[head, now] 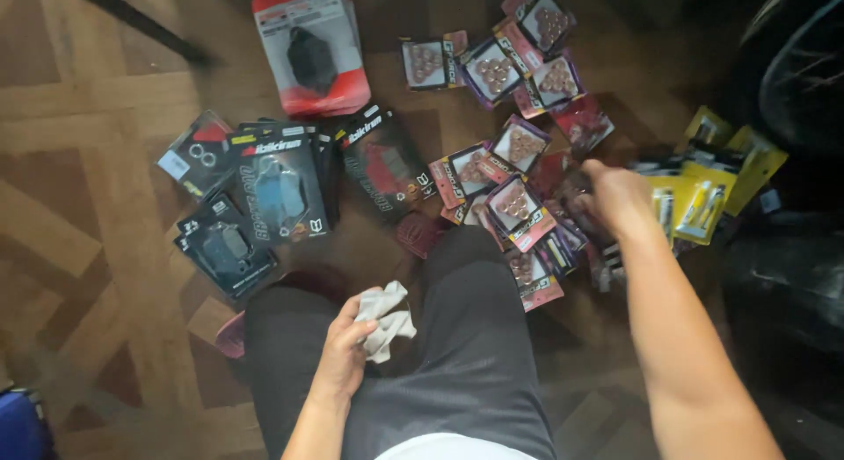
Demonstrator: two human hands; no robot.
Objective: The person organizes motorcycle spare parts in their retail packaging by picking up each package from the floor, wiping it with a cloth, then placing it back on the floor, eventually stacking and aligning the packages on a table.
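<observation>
Left hand (345, 347) is clenched round a crumpled white rag (385, 319), resting on the knee of dark grey trousers (457, 337). Right hand (620, 196) is out over the small pink-edged packs (514, 209) on the wood floor (79, 205) — it's blurred, so I can't tell if it's grasping one or just touching. Looks like early-to-middle going: the dark blister packs (281, 187) sit fanned in a tidy overlap on the left, the pink ones lie scattered, the yellow carded packs (703, 205) in a loose heap on the right. A bigger red pack (308, 47) lies apart at top — all glossy plastic and flat card.
</observation>
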